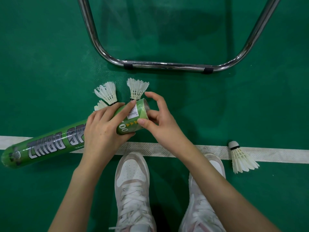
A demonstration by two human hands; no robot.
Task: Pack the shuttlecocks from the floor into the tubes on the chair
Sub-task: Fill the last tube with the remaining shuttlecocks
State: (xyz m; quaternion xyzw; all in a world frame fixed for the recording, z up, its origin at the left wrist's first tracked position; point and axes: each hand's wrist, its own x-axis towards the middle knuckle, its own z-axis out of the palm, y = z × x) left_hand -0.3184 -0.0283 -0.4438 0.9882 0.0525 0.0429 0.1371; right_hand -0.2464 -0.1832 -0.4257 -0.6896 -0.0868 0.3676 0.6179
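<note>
A long green shuttlecock tube (50, 144) lies slanted over the floor, its open end up and to the right. My left hand (103, 129) grips the tube near that end. My right hand (157, 121) holds the open rim (142, 113), thumb on the tube's side and fingers curled at the mouth. Two white feather shuttlecocks stand just beyond the tube: one (107, 93) at the left, one (137, 88) right behind the rim. A third one's feathers (100, 105) peek out by my left hand. Another shuttlecock (240, 158) lies at the right on the white line.
The chrome chair frame (167, 65) curves across the green floor ahead; the seat is out of view. A white court line (192, 152) runs left to right below my hands. My two pale sneakers (132, 185) stand at the bottom centre.
</note>
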